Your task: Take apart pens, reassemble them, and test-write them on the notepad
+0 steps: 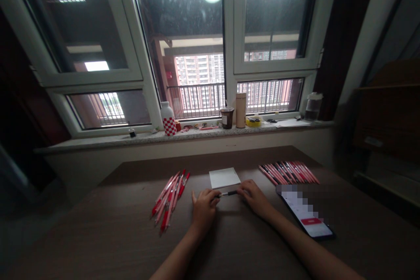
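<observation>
Both my hands rest on the brown table [98,236] and hold one thin pen [229,193] between them. My left hand [204,210] is closed on the pen's left end. My right hand [254,196] is closed on its right end. Just beyond the pen lies a small white paper pad [224,177]. A loose bunch of several pink and red pens [170,199] lies left of my left hand. A neater row of several pink and red pens [288,172] lies to the right, beyond a phone [306,214].
The phone lies flat by my right forearm, screen lit. The window sill [98,141] behind the table carries a white bottle with red checks [168,118], a dark cup [226,117], a tan flask [240,110] and a clear jar [313,106]. A wooden shelf unit [390,109] stands right.
</observation>
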{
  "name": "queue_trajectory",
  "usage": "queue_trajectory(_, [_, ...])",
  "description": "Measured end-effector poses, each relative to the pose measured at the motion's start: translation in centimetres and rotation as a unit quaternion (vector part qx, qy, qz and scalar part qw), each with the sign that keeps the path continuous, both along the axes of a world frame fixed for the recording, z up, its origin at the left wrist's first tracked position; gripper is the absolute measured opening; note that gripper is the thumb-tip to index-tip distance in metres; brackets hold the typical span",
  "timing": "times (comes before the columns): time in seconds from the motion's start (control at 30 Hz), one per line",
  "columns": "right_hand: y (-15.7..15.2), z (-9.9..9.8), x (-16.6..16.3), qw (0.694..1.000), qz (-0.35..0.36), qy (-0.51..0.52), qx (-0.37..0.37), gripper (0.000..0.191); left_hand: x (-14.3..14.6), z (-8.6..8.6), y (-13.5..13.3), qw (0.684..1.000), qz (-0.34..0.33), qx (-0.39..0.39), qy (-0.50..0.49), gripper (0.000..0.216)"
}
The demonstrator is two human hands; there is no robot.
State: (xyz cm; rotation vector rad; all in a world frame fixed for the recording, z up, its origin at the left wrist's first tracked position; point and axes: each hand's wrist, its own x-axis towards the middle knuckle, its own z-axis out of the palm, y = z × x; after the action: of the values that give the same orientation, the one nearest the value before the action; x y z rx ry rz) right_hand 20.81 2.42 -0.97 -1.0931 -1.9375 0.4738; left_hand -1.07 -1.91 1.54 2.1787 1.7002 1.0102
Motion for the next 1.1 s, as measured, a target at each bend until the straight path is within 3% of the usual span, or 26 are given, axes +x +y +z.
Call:
queue_trajectory(0.17, [-0.13, 0.21, -0.13, 1.000, 0.006, -0.022, 0.004, 0.035, -0.02, -0.07, 0.03, 1.000, 0.002, 0.002, -0.002, 0.023])
queue_trajectory(0.43, [-0.45, 0.19, 0.01, 1.000, 0.001, 0.007, -0.011, 0.018, 0.06, 0.07, 0.03, 1.000, 0.002, 0.002, -0.005, 0.022])
queue_trajectory(0.93, [-0.30, 0.33, -0.34, 0.999, -0.006, -0.033, 0.007, 0.031, -0.11, 0.11, -0.09, 1.000, -0.012, 0.024, 0.013, 0.021])
queue_trajectory(1.1, [-0.01, 0.04, -0.23, 1.000, -0.017, -0.010, 0.012, 0.024, -0.12, -0.22, 0.01, 0.999, -0.001, 0.041, 0.012, 0.022])
